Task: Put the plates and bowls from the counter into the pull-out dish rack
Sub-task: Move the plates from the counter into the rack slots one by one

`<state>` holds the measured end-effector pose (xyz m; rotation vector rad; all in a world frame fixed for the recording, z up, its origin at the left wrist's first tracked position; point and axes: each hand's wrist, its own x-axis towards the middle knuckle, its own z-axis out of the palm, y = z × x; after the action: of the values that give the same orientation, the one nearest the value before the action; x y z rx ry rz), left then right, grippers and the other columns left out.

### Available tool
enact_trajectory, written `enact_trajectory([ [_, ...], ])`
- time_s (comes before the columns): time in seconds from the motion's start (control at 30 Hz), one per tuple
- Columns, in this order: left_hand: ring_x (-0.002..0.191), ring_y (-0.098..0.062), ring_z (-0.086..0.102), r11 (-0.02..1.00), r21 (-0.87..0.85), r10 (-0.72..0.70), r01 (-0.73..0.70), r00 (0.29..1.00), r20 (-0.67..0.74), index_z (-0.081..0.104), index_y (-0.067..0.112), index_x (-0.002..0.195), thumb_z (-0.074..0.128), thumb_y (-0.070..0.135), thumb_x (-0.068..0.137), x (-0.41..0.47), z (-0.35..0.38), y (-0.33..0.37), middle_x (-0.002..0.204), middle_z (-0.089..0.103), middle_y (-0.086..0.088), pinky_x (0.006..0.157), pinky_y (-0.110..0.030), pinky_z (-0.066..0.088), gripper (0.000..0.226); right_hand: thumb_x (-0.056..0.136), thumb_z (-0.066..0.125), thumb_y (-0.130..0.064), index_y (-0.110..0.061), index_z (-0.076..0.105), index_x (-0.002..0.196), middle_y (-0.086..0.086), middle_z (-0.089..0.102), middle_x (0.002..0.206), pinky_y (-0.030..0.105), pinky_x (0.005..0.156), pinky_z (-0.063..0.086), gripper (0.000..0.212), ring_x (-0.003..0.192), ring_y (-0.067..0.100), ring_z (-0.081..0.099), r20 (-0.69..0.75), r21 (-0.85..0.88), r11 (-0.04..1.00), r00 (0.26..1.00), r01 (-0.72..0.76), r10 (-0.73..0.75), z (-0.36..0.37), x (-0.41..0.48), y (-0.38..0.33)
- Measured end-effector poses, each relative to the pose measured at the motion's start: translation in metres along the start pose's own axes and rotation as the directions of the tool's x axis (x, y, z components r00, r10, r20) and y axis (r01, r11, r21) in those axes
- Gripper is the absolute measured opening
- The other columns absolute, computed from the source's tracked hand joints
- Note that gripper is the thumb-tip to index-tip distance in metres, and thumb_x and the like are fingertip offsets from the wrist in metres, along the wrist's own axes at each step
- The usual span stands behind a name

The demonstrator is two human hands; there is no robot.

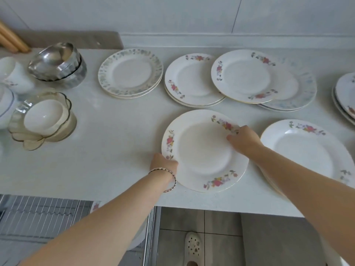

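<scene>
Both hands are on one floral plate (204, 150) near the front edge of the white table (115, 143). The left hand (163, 164) grips its near-left rim, thumb on top, fingers under the rim and out of sight. The right hand (244, 139) grips the far-right rim, fingers (233, 138) curled over the edge and clamped on it. The plate faces up, roughly level; whether it rests on the table or is just clear of it cannot be told. Being round, it has no long axis; its rim flower sprays sit at left, far right and near.

Just right of it lies a second floral plate (307, 150), face up, partly under the right forearm. Along the back of the table: a green-rimmed stack (130, 72), a floral stack (192, 81), and a floral plate (249, 75) overlapping both that stack and a pale blue-rimmed stack (305, 89). More plates (345, 96) sit at the right edge.

At left stand nested steel bowls (57, 64), a glass bowl stack (42, 120) holding a white bowl, and white bowls (13, 73) at the frame edge.

The wire dish rack (44, 215) is pulled out below the table's front edge, at lower left.
</scene>
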<state>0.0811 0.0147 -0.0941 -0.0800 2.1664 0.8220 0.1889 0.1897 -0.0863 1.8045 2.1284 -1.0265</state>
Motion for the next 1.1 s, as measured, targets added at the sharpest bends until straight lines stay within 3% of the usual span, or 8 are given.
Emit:
enact_trajectory([
  [0.1, 0.084, -0.023, 0.046, 0.996, 0.067, 0.065, -0.063, 0.997, -0.038, 0.044, 0.007, 0.101, 0.052, 0.004, 0.088, -0.006, -0.009, -0.007, 0.097, 0.048, -0.007, 0.073, -0.025, 0.037, 0.016, 0.088, 0.053, -0.023, 0.002, 0.049, 0.123, 0.019, 0.062, 0.109, 0.028, 0.071, 0.038, 0.043, 0.098, 0.034, 0.059, -0.02, 0.06, 0.998, 1.0, 0.009, -0.008, 0.005, -0.021, 0.009],
  [0.23, 0.086, -0.022, 0.048, 0.979, 0.141, 0.154, -0.147, 0.987, -0.045, 0.049, 0.003, 0.11, 0.049, 0.004, 0.087, -0.012, -0.049, -0.037, 0.098, 0.052, -0.007, 0.074, -0.026, 0.036, 0.023, 0.091, 0.052, -0.025, -0.003, 0.041, 0.129, 0.011, 0.056, 0.106, 0.029, 0.07, 0.035, 0.045, 0.087, 0.026, 0.049, -0.038, 0.135, 0.986, 0.995, 0.1, -0.096, 0.018, -0.084, 0.011],
  [0.47, 0.072, -0.019, 0.054, 0.948, 0.213, 0.233, -0.238, 0.971, 0.048, 0.053, 0.008, 0.085, 0.053, 0.003, 0.082, -0.035, -0.168, -0.139, 0.079, 0.058, -0.004, 0.052, -0.023, 0.034, 0.006, 0.089, 0.056, -0.029, -0.007, 0.051, 0.117, 0.005, 0.06, 0.101, 0.03, 0.069, 0.043, 0.036, 0.089, 0.025, 0.056, 0.111, 0.174, 0.974, 0.98, 0.147, -0.168, 0.087, -0.208, -0.005],
  [0.57, 0.072, -0.018, 0.055, 0.954, 0.217, 0.202, -0.207, 0.978, 0.044, 0.051, 0.014, 0.082, 0.054, 0.003, 0.083, -0.041, -0.223, -0.189, 0.078, 0.057, -0.001, 0.052, -0.023, 0.035, 0.012, 0.089, 0.058, -0.031, -0.011, 0.049, 0.119, 0.0, 0.058, 0.101, 0.025, 0.063, 0.042, 0.037, 0.088, 0.019, 0.056, 0.193, 0.192, 0.971, 0.964, 0.144, -0.181, 0.135, -0.26, -0.02],
  [0.7, 0.07, -0.018, 0.053, 0.959, 0.265, 0.097, -0.1, 0.995, 0.026, 0.05, 0.013, 0.081, 0.053, 0.002, 0.083, -0.024, -0.28, -0.257, 0.079, 0.056, -0.005, 0.053, -0.024, 0.036, 0.011, 0.089, 0.06, -0.03, -0.013, 0.049, 0.12, -0.001, 0.061, 0.106, 0.026, 0.073, 0.044, 0.037, 0.091, 0.017, 0.057, 0.286, 0.189, 0.973, 0.941, 0.129, -0.18, 0.208, -0.303, -0.038],
  [0.8, 0.079, -0.023, 0.058, 0.941, 0.339, -0.011, 0.005, 1.0, 0.017, 0.055, 0.006, 0.094, 0.052, 0.003, 0.082, 0.002, -0.302, -0.297, 0.091, 0.062, -0.01, 0.058, -0.025, 0.04, 0.012, 0.09, 0.059, -0.029, -0.01, 0.049, 0.12, 0.001, 0.059, 0.105, 0.025, 0.067, 0.045, 0.037, 0.088, 0.017, 0.054, 0.348, 0.156, 0.985, 0.929, 0.073, -0.124, 0.26, -0.315, -0.044],
  [1.0, 0.075, -0.02, 0.055, 0.906, 0.415, -0.13, 0.089, 0.989, 0.071, 0.058, 0.008, 0.095, 0.047, -0.001, 0.085, 0.07, -0.279, -0.336, 0.077, 0.056, -0.002, 0.063, -0.025, 0.046, 0.017, 0.09, 0.058, -0.028, -0.004, 0.053, 0.12, 0.01, 0.065, 0.104, 0.036, 0.074, 0.053, 0.039, 0.09, 0.029, 0.063, 0.419, 0.016, 0.996, 0.905, -0.09, 0.075, 0.341, -0.285, -0.028],
  [1.1, 0.084, -0.023, 0.056, 0.891, 0.444, -0.136, 0.093, 0.989, 0.065, 0.059, 0.005, 0.107, 0.047, 0.002, 0.087, 0.105, -0.25, -0.339, 0.091, 0.059, -0.005, 0.073, -0.028, 0.046, 0.023, 0.091, 0.055, -0.021, 0.001, 0.054, 0.119, 0.015, 0.062, 0.098, 0.032, 0.07, 0.044, 0.035, 0.085, 0.029, 0.057, 0.369, -0.035, 0.991, 0.92, -0.127, 0.131, 0.362, -0.255, -0.021],
])
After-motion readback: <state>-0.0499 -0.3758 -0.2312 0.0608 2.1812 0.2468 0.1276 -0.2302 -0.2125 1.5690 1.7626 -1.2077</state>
